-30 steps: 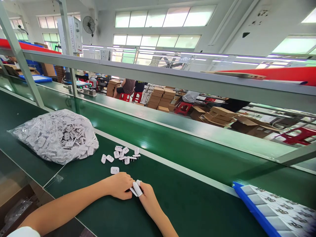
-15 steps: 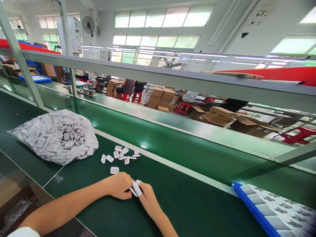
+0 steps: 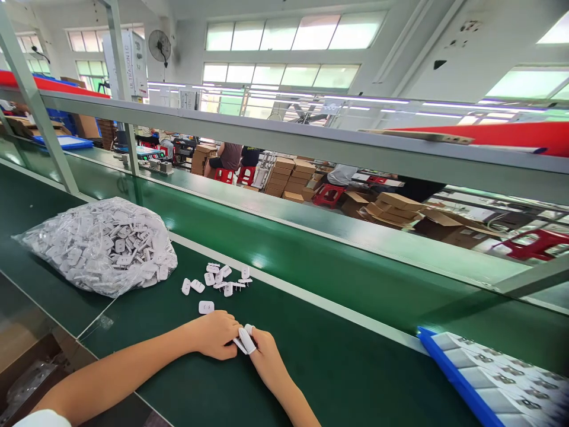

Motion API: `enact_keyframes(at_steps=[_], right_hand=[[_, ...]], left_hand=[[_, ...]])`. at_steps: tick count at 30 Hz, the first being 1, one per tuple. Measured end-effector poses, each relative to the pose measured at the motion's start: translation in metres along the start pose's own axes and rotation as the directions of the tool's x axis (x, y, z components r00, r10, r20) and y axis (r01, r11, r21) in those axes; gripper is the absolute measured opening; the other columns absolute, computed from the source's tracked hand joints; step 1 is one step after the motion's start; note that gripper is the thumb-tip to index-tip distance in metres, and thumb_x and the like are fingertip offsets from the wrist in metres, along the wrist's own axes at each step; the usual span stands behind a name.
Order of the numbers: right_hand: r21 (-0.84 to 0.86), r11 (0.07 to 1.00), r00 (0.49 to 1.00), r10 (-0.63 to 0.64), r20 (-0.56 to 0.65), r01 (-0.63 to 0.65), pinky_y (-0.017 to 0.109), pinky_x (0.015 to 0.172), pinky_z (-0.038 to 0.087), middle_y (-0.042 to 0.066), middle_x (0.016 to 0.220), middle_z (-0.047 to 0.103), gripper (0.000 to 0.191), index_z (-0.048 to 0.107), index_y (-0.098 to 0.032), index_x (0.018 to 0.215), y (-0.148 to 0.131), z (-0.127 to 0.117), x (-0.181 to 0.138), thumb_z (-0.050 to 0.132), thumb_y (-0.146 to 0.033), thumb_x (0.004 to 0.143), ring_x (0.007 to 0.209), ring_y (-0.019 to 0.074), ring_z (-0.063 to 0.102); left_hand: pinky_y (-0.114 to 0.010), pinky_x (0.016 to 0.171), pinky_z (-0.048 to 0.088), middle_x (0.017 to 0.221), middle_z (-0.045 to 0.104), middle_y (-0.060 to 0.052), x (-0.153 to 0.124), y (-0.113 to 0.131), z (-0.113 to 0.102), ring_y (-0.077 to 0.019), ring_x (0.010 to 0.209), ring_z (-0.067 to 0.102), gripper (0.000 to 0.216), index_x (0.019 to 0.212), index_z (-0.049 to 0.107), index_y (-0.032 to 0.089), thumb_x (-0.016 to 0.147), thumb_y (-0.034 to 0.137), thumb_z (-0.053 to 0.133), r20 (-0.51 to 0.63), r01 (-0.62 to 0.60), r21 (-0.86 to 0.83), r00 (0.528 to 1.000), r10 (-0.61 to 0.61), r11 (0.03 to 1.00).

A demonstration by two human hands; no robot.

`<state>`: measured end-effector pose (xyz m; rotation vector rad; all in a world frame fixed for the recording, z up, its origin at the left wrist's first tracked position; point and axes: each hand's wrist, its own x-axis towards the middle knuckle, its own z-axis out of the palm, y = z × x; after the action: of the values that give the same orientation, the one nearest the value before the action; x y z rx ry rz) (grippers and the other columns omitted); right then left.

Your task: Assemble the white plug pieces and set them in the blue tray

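Hands were seen resting together on the green desk [image 3: 338, 379], close to the near edge. The left hand [image 3: 216, 335] was curled, its fingers closed toward a small white part [image 3: 240, 344] held between both hands, though the grip itself was partly hidden. The right hand [image 3: 265, 354] met it from the other side, with a white finger cot [image 3: 247, 340] worn on one fingertip that pressed against the same part. Just beyond the left hand, a single white plug piece [image 3: 206, 306] was laid flat on the desk. Slightly farther off, a loose cluster of plug pieces [image 3: 217, 279] was scattered, some with metal prongs showing. To the left of that cluster, a clear plastic bag [image 3: 100, 246] filled with the same white pieces was set on the desk. At the right edge, a blue tray [image 3: 457, 379] of white items was partly in view. Behind the desk, a grey rail [image 3: 311, 142] was crossed over the scene, and stacked cardboard boxes [image 3: 288, 178] and red stools [image 3: 329, 194] were visible on the floor farther back.
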<state>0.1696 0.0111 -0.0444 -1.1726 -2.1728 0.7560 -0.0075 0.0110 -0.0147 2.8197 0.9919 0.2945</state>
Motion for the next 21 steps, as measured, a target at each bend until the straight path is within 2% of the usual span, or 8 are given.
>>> enact_keyframes(at_steps=[21], right_hand=[[-0.001, 1.0, 1.0, -0.009, -0.005, 0.009, 0.025, 0.048, 0.021, -0.002, 0.054, 0.037, 0.042, 0.026, -0.021, 0.057, -0.0034, -0.0016, -0.0001, 0.03, -0.043, 0.094, 0.051, 0.011, 0.03]], left_hand=[[-0.031, 0.066, 0.042, 0.069, 0.058, -0.001, 0.0001, -0.0004, 0.0012, -0.0178, 0.066, 0.056, 0.012, 0.069, 0.046, 0.019, 0.076, 0.026, 0.054, -0.007, 0.006, -0.013, 1.0, -0.006, 1.0]])
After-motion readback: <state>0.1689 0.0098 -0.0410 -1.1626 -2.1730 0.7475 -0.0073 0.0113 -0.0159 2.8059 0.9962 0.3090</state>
